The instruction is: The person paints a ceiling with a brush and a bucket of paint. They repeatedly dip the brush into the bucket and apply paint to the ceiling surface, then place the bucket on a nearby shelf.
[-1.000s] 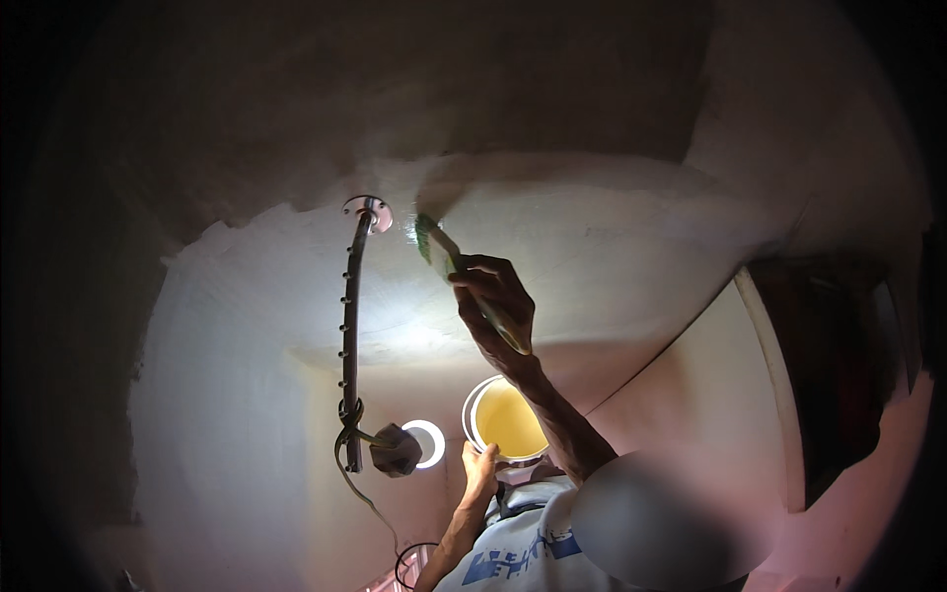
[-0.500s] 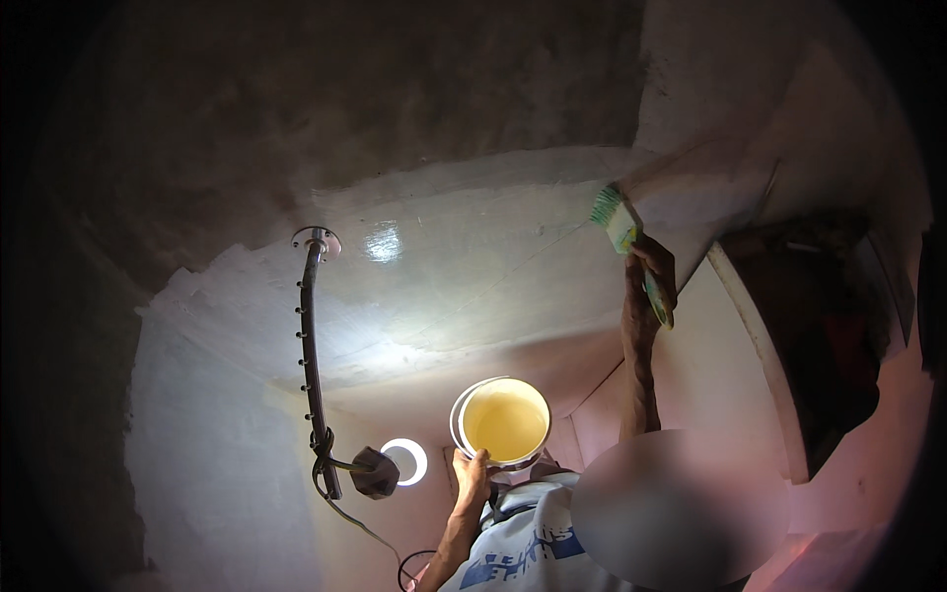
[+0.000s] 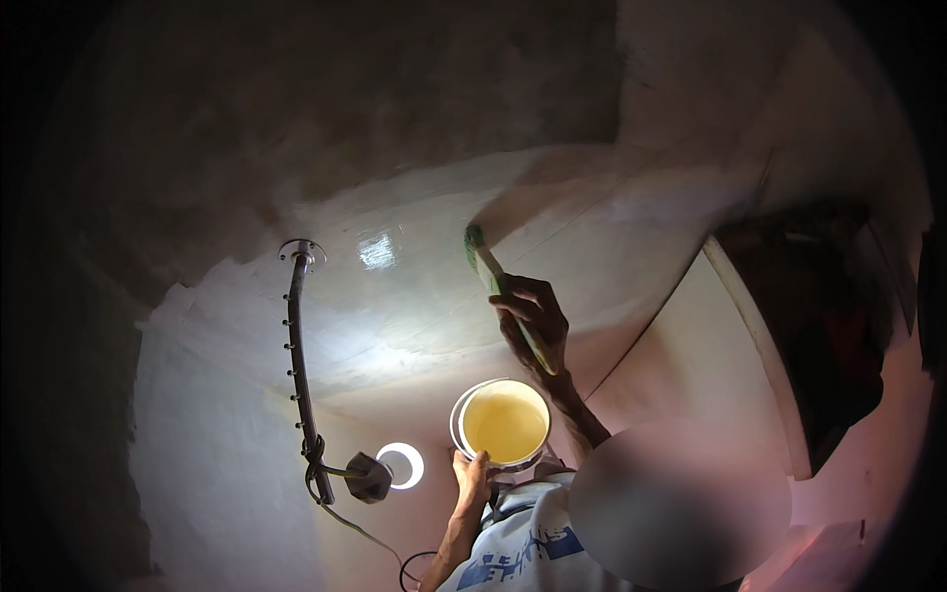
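My right hand (image 3: 533,321) grips the handle of a wide brush (image 3: 485,259) with green bristles, which rest against the pale grey plastered surface (image 3: 552,232), casting a shadow. A glossy wet patch (image 3: 376,250) shines left of the brush. My left hand (image 3: 471,469) holds a white bucket (image 3: 456,419) by its lower left rim, thumb on top; inside is cream-yellow liquid (image 3: 505,424). The bucket sits below and left of my right hand.
At left, a dark rod with small pegs (image 3: 294,345) runs from a round metal flange (image 3: 302,252) to a dark fitting (image 3: 368,479) with a hanging cable. A bright white ring (image 3: 402,464) is behind it. A dark curved recess with a pale edge (image 3: 760,335) occupies the right.
My right hand and brush swung right, then came back left to mid-surface. My left hand still holds the bucket. The rod now appears farther left than a second ago.
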A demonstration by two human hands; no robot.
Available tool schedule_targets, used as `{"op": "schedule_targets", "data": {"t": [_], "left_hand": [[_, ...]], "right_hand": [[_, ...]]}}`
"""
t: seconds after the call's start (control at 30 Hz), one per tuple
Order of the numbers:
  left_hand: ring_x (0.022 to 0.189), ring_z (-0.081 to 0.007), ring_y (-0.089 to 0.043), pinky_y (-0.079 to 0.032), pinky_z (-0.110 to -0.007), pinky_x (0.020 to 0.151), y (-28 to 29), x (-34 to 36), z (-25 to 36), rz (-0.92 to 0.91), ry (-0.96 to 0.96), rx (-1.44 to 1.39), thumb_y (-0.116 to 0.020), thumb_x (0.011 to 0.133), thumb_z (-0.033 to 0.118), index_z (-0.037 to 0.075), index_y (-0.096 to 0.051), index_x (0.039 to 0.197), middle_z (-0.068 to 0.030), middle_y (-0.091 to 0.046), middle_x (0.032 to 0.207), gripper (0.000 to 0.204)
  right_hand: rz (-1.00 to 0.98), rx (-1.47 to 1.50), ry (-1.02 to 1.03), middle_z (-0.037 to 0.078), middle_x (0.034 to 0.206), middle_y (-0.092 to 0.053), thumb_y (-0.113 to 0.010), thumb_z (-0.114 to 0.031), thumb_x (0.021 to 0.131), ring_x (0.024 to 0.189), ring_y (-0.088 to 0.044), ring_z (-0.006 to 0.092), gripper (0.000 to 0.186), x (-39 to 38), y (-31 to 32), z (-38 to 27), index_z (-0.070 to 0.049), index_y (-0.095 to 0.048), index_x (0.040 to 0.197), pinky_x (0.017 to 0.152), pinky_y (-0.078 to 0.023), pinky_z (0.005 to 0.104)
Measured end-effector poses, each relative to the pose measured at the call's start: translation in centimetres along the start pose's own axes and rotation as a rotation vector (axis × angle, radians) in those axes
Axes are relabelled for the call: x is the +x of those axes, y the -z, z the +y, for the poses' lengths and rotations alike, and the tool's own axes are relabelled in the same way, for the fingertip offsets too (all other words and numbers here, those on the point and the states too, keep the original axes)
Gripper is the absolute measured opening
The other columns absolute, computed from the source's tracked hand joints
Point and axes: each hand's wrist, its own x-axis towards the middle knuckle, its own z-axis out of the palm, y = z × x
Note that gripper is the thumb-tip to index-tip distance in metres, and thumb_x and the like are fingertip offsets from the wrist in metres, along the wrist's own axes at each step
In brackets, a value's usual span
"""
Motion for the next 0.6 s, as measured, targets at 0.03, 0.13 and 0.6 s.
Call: {"op": "schedule_targets", "data": {"t": [0.03,0.13,0.6], "left_hand": [[0.075,-0.0208,-0.063,-0.056,-0.035,0.061,-0.5,-0.1,0.2,-0.024,0.011,0.010,-0.059,0.080,0.001,0.001,-0.049,0.114,-0.0115,-0.060,0.095,0.036],[0.074,-0.0219,-0.064,-0.057,-0.035,0.061,0.3,0.1,-0.1,-0.016,0.012,0.019,-0.059,0.080,0.002,0.000,-0.048,0.115,-0.0126,-0.061,0.097,0.036],[0.087,-0.0279,-0.062,-0.059,-0.043,0.065,-0.5,0.3,-0.2,-0.051,0.047,0.077,-0.061,0.084,0.006,0.003,-0.044,0.122,-0.0129,-0.057,0.101,0.041]], "right_hand": [[0.000,-0.056,0.098,0.011,0.108,-0.066,-0.072,0.009,0.080,0.096,-0.066,0.0210,0.029,1.0,1.5,-0.1,-0.008,-0.072,0.103,0.072,-0.055,0.0285],[0.050,-0.013,-0.098,0.011,0.111,-0.066,-0.069,0.007,0.086,0.099,-0.065,0.0191,0.021,1.3,5.0,2.7,-0.007,-0.070,0.101,0.080,-0.054,0.0297],[0.306,-0.478,0.113,0.011,0.111,-0.063,-0.070,0.014,0.076,0.103,-0.063,0.0234,0.034,4.3,7.5,4.0,-0.008,-0.073,0.102,0.073,-0.056,0.0326]]}}
